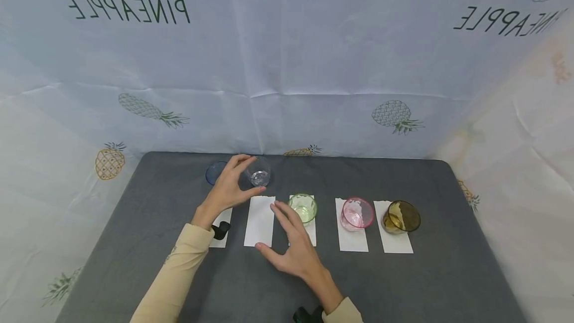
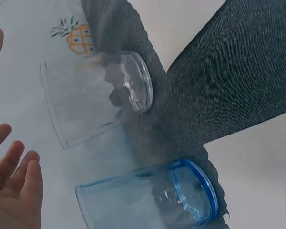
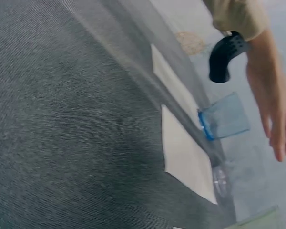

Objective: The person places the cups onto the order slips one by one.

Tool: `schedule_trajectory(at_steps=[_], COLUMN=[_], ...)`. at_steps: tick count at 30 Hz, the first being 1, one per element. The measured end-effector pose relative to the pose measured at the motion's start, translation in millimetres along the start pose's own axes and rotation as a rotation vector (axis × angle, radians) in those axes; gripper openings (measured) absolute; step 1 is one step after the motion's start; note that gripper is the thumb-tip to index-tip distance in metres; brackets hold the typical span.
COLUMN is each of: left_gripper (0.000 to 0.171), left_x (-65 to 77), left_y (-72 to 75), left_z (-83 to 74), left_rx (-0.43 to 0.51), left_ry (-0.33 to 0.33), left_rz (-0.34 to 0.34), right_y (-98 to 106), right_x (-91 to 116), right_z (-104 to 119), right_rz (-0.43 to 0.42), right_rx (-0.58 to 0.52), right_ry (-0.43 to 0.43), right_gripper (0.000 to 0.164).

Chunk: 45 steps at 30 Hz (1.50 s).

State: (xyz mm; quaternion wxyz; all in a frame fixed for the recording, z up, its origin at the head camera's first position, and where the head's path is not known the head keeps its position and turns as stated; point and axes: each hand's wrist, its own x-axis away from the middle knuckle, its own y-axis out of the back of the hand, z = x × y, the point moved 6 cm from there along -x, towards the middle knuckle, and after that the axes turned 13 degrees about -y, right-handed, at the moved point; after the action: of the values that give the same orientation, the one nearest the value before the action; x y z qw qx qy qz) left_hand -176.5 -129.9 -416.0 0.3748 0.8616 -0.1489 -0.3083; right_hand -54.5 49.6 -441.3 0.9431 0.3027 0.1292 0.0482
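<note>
My left hand (image 1: 226, 187) reaches toward the back of the table, with fingers and thumb spread near a clear glass (image 1: 260, 176). In the left wrist view those fingers are apart from the clear glass (image 2: 95, 98) and hold nothing. A blue glass (image 1: 215, 172) stands just left of it, partly hidden behind the left hand. My right hand (image 1: 297, 243) hovers between a blank white paper strip (image 1: 259, 221) and the green glass (image 1: 302, 208), thumb and fingers apart and nothing in its grasp. The green glass stands upright on another paper strip.
Further right, a pink glass (image 1: 356, 213) and an amber glass (image 1: 400, 217) each stand on a white paper strip. Another strip (image 1: 222, 223) lies partly under the left wrist. A pineapple-print cloth (image 1: 278, 64) hangs behind the dark grey table (image 1: 439, 283).
</note>
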Motion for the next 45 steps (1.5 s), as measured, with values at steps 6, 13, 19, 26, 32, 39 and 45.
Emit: schedule_trajectory(at_steps=[6,13,19,26,32,39,45], left_gripper=[0.086,0.087,0.088,0.089,0.089,0.089,0.091], left_x=[-2.1,-2.5,-2.4,-3.2,-5.3,-11.5,-16.4], left_y=[0.6,-3.3,-7.8,-8.8,-10.1,-12.1,-16.9], left_z=[8.3,17.3,22.0,23.6,25.0,23.8,23.2], left_rx=[0.015,0.001,0.007,-0.003,-0.035,-0.076,-0.103], left_ry=[0.031,0.055,0.077,0.081,0.092,0.100,0.118], left_rz=[0.018,0.024,0.041,0.049,0.085,0.129,0.180], right_y=[-19,-37,-48,-57,-62,-65,-66], right_x=[-2,-1,2,7,6,5,5], right_z=[-8,-26,-43,-49,-51,-53,-55], right_rz=[0.027,0.089,0.061,-0.065,-0.077,-0.039,-0.026], right_rx=[0.054,0.111,0.212,0.415,0.469,0.502,0.534], right_ry=[0.017,-0.064,-0.092,-0.003,-0.021,-0.072,-0.083], right_gripper=[0.080,0.078,0.078,0.077,0.080,0.080,0.079])
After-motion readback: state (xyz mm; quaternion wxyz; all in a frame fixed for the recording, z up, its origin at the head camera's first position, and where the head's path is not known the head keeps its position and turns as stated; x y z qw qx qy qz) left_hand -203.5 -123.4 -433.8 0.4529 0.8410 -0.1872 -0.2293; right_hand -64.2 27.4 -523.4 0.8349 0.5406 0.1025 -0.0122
